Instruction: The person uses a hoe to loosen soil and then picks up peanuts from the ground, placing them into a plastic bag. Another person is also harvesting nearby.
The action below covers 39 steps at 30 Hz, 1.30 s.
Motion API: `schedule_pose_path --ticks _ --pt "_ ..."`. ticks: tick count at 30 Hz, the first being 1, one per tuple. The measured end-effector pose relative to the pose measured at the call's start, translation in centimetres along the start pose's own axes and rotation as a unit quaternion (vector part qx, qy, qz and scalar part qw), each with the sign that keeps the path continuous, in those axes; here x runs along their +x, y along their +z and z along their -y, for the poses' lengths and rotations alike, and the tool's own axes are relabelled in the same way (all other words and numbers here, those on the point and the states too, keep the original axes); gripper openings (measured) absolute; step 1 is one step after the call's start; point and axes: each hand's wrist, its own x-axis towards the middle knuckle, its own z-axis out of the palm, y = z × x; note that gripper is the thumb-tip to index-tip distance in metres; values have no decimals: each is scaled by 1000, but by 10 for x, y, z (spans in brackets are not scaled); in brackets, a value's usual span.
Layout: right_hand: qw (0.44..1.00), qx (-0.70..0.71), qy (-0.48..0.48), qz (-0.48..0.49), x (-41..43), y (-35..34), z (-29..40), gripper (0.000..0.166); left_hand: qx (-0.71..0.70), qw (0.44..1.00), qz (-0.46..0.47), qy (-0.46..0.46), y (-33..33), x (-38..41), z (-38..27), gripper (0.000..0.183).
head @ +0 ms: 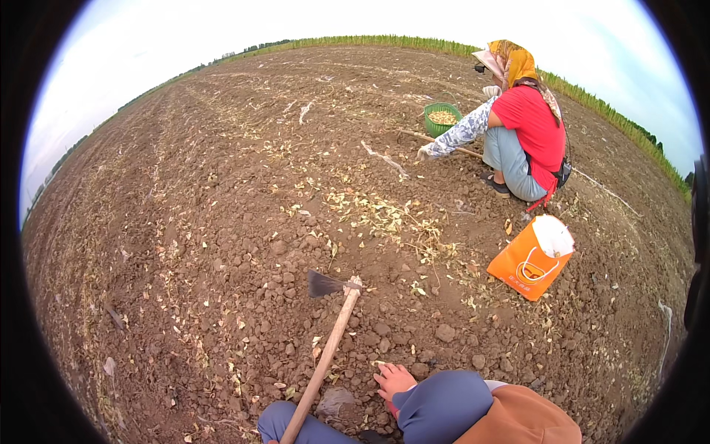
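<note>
My right hand (395,382) reaches down to the brown soil at the lower middle, its fingers apart. A small pale piece lies by its fingertips; what it is cannot be told. A hoe with a wooden handle (327,355) slants up from the bottom edge across my bent left leg. Its dark metal blade (323,283) rests on the clods ahead. Only a sliver of skin, apparently my left hand (272,442), shows beside the handle at the bottom edge, so its grip is hidden.
An orange bag (527,261) with white handles stands at the right. Beyond it, a person in a red shirt (532,122) squats, one gloved hand low near a wooden pole (468,151). A green basket (438,127) there holds pale, nut-like pieces. Dry leaves (383,213) litter the soil.
</note>
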Motion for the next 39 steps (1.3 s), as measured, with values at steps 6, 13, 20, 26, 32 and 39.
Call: schedule_pose_path --ticks 6,13,20,26,32,39 --pt "1000 -6 3 -13 -1 -3 2 49 -6 1000 -5 -3 -5 -2 -2 22" --pt "1000 -2 0 -30 -1 1 1 48 -7 1000 -18 8 1 -1 1 21" --pt "999 -6 3 -40 0 4 -1 49 -16 999 -32 8 4 -1 0 20" --pt "999 -16 6 -37 -1 1 3 47 -17 1000 -23 3 1 -2 1 19" --pt "998 -20 10 -55 -2 3 2 48 -22 1000 -4 -3 0 0 1 20" --pt "996 -34 1 -82 -3 -1 6 47 -22 1000 -10 1 8 1 4 18"
